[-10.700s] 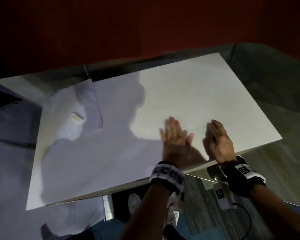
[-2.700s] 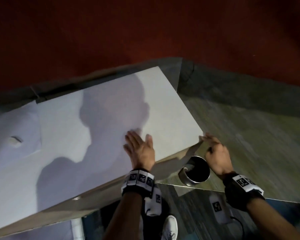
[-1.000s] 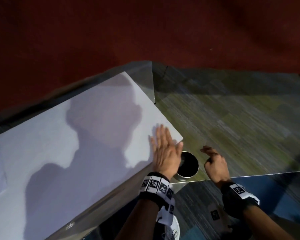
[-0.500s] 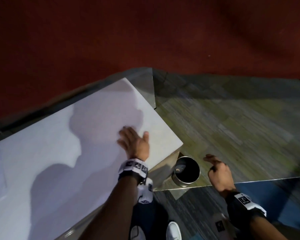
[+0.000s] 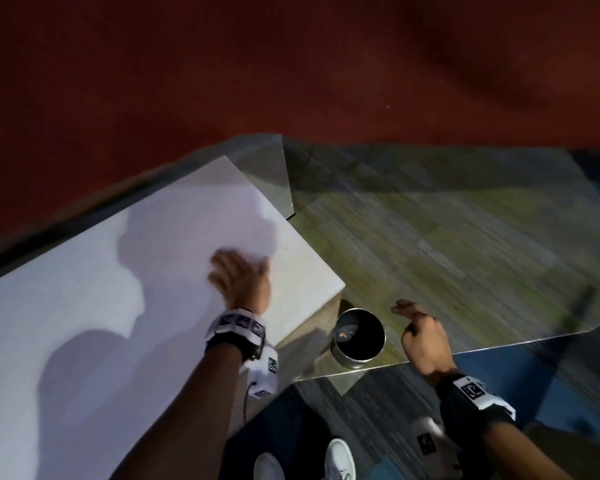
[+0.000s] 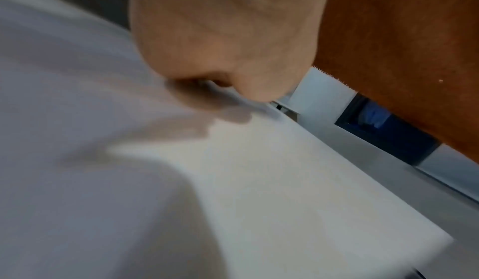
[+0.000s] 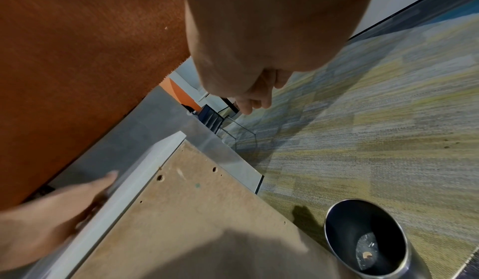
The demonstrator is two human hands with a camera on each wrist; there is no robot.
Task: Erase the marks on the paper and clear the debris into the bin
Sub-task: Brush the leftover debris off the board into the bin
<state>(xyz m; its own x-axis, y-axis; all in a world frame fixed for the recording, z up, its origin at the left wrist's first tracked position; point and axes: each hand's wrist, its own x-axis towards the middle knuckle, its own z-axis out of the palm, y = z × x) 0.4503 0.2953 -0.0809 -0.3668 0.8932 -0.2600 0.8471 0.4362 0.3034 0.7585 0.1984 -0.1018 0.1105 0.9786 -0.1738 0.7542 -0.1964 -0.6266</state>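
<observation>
Your left hand (image 5: pixel 241 284) lies flat on the paper (image 5: pixel 101 306), holding nothing; your right hand (image 5: pixel 425 336), loosely curled and empty, hovers beside the bin (image 5: pixel 359 337).

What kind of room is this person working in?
Probably an office or meeting space. The floor is striped grey-green carpet tile, a white desk top stands against a rust-red fabric partition, and a small metal waste bin sits on the floor beside the desk.

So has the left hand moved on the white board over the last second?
Yes. The left hand has pulled back from the white board's corner above the round metal bin, going left and farther in across the board, flat on it.
</observation>
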